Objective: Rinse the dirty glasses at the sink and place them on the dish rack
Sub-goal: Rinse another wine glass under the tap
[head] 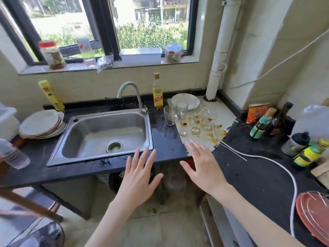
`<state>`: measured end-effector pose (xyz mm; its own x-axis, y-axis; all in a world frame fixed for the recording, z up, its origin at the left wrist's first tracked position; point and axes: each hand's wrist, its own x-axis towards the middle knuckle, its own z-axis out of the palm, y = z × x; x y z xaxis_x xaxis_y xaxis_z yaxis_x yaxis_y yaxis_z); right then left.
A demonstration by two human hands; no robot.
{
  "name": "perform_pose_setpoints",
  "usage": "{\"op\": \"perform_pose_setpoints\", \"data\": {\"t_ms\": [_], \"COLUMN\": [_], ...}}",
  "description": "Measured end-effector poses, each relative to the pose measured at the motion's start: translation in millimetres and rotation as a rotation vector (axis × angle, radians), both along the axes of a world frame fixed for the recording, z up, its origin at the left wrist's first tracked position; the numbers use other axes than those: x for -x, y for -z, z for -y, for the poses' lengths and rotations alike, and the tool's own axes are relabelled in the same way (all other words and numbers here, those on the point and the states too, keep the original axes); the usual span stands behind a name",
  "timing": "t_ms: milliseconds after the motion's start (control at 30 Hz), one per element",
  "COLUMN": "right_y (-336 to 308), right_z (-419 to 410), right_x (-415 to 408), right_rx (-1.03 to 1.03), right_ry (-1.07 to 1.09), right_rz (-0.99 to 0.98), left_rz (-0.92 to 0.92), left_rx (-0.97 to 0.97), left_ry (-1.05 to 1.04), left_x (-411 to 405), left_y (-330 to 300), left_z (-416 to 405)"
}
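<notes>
left hand [140, 177] and right hand [203, 168], lower centre: fingers spread flat, holding nothing | dirty glasses [194, 116], centre right on stained bench [204, 138] beside sink [105, 134]: about ten, overlapping, exact count unclear | plate stack [42, 124] left | dish rack not made out

Bare forearms — no sleeves, left hand [140, 172], right hand [203, 164] unadorned.

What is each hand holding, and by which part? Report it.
Nothing. The left hand and right hand are both open with fingers spread, in front of the sink.
</notes>
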<state>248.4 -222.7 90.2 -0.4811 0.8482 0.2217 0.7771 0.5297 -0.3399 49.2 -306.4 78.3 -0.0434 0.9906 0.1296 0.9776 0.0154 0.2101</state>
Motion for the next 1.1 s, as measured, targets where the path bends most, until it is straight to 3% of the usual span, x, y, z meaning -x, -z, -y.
{"op": "perform_pose_setpoints", "data": {"t_ms": [400,633,800,967,1100], "right_y": [42.4,62.4,84.4,93.3,84.1], "right_z": [-170.6,-263.0,-294.1,-311.1,-315.1], "right_x": [30.3,63.0,74.8,76.6,73.8], "right_rx": [0.198,0.438,0.532,0.532,0.529], "right_ry": [0.154,0.328,0.368,0.377,0.274], "right_rz": [0.064,0.026,0.049,0.060,0.036], "left_rz": [0.070,-0.043,-0.066,0.115,0.106], "left_rx": [0.148,0.194,0.263,0.281,0.306], "left_ry": [0.054,0.094,0.106,0.115,0.036], "left_x": [45.6,77.7,84.6,81.0,68.4], "left_y": [46.4,57.2,61.3,67.3,64.1], "left_z": [-160.4,-246.1,-269.5,-279.3,-282.4]}}
